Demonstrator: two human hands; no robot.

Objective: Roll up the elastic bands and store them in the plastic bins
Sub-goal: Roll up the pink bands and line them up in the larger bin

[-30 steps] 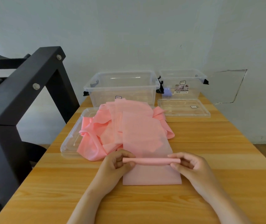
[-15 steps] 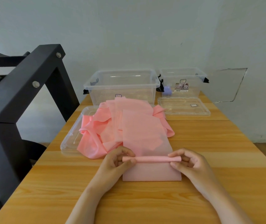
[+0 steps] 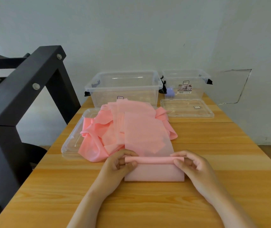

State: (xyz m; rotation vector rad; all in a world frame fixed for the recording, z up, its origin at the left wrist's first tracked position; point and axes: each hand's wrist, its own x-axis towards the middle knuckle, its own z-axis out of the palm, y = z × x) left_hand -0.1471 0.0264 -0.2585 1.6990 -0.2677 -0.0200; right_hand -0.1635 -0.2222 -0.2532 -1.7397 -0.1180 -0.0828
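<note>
- Pink, thin and rubbery, the elastic band (image 3: 154,174) we are rolling is lying flat on the wooden worktop (image 3: 222,145) just in front of us. Its far length is trailing up onto the heap of bands (image 3: 108,132).
- We are pinching the narrow roll (image 3: 154,159) at both ends. Our left hand (image 3: 118,165) is curling round the left end and our right hand (image 3: 192,165) round the right, with fingers (image 3: 179,155) over the top and thumbs on the near side.
- We are judging the sheet to be light, limp, stretchy and slightly translucent. It is probably clinging a little to itself and likely to spring open if the hold slackens.
- We are reckoning the two ends of the roll are the best places to hold, with even pressure from both hands so it is not coning sideways.
- We are seeing a clear, rigid large bin (image 3: 123,86) and small bin (image 3: 186,79) standing open at the far edge, well apart from the roll.
- We are also noticing one flat lid (image 3: 72,142) lying under the heap and another lid (image 3: 187,111) lying before the small bin.
</note>
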